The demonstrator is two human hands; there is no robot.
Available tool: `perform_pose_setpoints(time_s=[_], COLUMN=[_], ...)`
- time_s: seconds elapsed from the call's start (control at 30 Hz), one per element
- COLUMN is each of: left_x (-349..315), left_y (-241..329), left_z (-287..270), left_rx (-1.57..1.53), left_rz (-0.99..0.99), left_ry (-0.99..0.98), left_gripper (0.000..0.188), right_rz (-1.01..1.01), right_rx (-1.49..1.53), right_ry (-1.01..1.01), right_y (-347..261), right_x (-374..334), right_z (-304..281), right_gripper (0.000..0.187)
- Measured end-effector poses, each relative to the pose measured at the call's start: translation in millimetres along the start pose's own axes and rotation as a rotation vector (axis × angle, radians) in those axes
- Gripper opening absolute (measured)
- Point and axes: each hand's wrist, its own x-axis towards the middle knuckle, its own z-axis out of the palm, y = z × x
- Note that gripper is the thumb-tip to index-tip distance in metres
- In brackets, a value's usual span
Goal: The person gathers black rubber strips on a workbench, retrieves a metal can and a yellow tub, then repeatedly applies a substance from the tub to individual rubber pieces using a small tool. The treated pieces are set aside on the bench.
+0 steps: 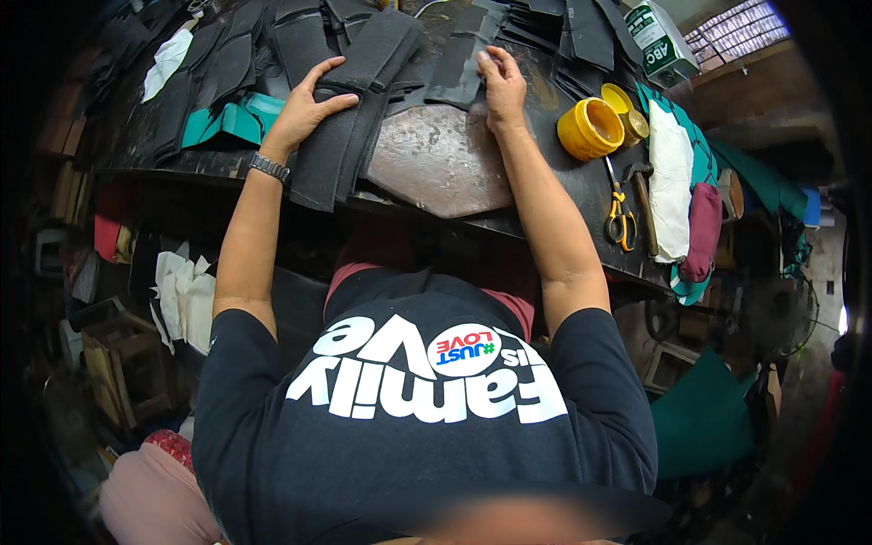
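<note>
My left hand [307, 111] lies at the edge of a stack of long black strips [338, 145], thumb and forefinger spread apart over them. A folded black piece [372, 50] rests across the top of that stack. My right hand [503, 89] is closed, thumb and fingertips pinching the right edge of a flat black panel [456, 68]. This panel has a greyish band along its edge and lies just beyond a worn, greyish-brown slab [440, 159]. The slab sits between my forearms at the table's near edge. The fingertips of my right hand are partly hidden.
Right of my right arm stand an open yellow tub [589, 129], yellow-handled scissors [620, 218] and a hammer [647, 204]. White cloth [670, 182] and a maroon roll [702, 232] lie farther right. More black pieces [222, 68] and green material [222, 125] cover the left side.
</note>
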Motion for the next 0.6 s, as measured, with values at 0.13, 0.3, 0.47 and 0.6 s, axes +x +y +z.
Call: perform_pose_setpoints(time_s=[0.13,0.3,0.47,0.6], left_x=[-1.2,-4.0,-14.0,-15.2], left_y=[0.2,4.5,2.2,0.9], left_z=[-9.8,-21.1,-15.3,-13.9], left_rx=[0.155,0.443,0.652,0.587], left_rz=[0.039,0.096,0.218,0.221], left_ry=[0.017,0.076,0.189,0.131], left_gripper=[0.073,0.076,0.064,0.053], right_rz=[-0.083,-0.528,-0.619,-0.157], right_rx=[-0.698,-0.874,-1.238,-1.7], right_ry=[-0.11,-0.15,-0.169,-0.374], right_y=[-3.4,-39.8,-123.6,-148.9], right_x=[-3.0,-25.3,-28.1,-18.6], right_z=[2.0,-13.1,-113.8,-170.9], right_gripper=[0.042,0.047,0.046,0.058])
